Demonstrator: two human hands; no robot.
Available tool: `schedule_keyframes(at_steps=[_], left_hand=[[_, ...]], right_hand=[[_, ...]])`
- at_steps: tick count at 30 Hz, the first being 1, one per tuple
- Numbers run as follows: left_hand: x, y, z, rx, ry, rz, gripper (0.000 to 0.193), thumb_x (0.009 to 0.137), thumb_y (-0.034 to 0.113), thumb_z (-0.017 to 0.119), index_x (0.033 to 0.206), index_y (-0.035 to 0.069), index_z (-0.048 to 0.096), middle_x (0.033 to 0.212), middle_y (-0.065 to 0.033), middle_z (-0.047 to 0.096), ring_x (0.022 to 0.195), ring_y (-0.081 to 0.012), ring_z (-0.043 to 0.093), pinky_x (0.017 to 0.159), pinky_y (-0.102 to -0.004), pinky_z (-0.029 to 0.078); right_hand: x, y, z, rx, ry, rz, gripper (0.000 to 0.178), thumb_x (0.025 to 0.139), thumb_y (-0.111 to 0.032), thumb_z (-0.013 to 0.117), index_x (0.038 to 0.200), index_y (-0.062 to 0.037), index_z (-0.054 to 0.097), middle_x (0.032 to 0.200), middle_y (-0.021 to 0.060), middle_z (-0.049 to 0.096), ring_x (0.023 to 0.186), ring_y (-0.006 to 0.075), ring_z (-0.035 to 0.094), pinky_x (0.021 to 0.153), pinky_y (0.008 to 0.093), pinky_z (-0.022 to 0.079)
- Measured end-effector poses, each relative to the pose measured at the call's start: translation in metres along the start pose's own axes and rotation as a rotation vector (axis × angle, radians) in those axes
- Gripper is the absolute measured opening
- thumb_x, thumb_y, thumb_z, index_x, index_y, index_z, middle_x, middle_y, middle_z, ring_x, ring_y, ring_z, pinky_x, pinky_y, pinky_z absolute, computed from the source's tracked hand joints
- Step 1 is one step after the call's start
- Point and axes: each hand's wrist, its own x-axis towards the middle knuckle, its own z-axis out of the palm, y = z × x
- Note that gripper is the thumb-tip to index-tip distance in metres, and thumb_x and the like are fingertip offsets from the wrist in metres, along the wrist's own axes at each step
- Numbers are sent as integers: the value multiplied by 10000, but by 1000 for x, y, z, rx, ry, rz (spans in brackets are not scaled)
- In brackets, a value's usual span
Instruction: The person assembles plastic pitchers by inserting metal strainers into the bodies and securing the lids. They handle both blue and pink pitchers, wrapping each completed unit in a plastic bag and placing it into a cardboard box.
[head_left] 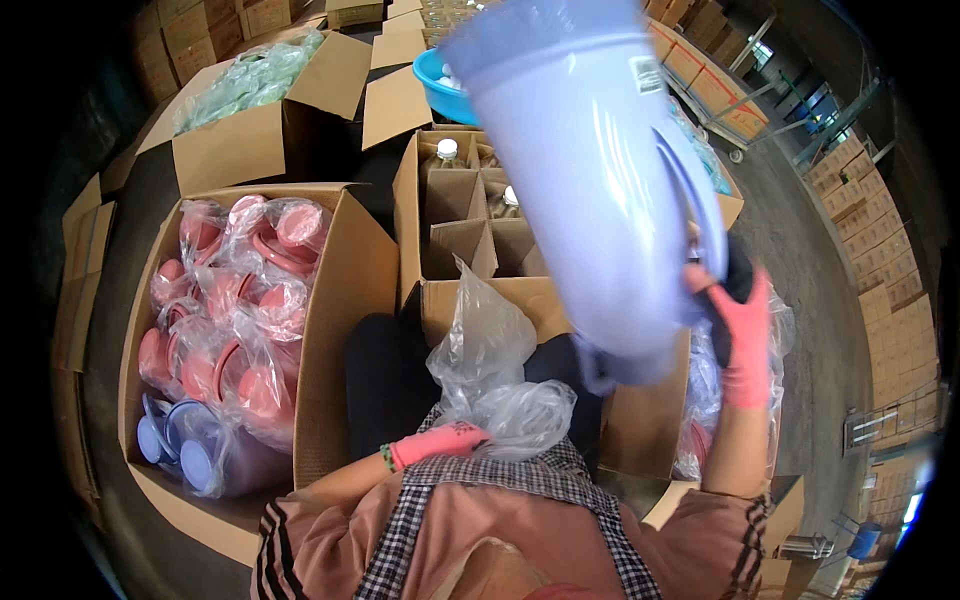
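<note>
A large lavender plastic pitcher (pixel 590 190) is raised in front of me, tilted and slightly blurred. My right hand (pixel 745 335), in a pink and black glove, is closed around its handle. On my lap lies a crumpled clear plastic bag (pixel 485 340). My left hand (pixel 440 445), gloved in pink, is at the bag's lower end with its fingers closed on the film; the fingertips are partly hidden. Behind the pitcher stands a divided carton (pixel 410 215) holding bottles with white caps (pixel 447 150), and the pitcher covers part of it.
At left, an open carton (pixel 345 300) holds pink bagged pitchers (pixel 265 390) and lavender ones (pixel 195 455). Farther back are a box of green bagged items (pixel 250 80) and a blue basin (pixel 440 95). Another carton (pixel 640 430) stands at right, with stacked boxes (pixel 885 240) beyond.
</note>
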Motion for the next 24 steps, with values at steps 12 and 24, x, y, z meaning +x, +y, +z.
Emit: schedule_keyframes(at_steps=[12, 24], left_hand=[[-33, 92, -54, -498, 224, -547, 287, 801, 130, 548, 1054, -5, 538, 956, -41, 575, 871, -81, 482, 780, -220, 386], [95, 48, -108, -200, 911, -258, 539, 844, 160, 437, 1314, 69, 189, 1174, -192, 423, 1099, -247, 414, 938, -326, 309]], right_hand=[[-160, 166, 80, -49, -647, 412, 434, 679, -265, 696, 983, 12, 557, 920, 123, 610, 860, 205, 575, 771, 309, 432], [-144, 160, 89, -346, -911, 461, 463, 707, -378, 654, 955, 5, 578, 916, 143, 615, 873, 231, 582, 767, 333, 437]])
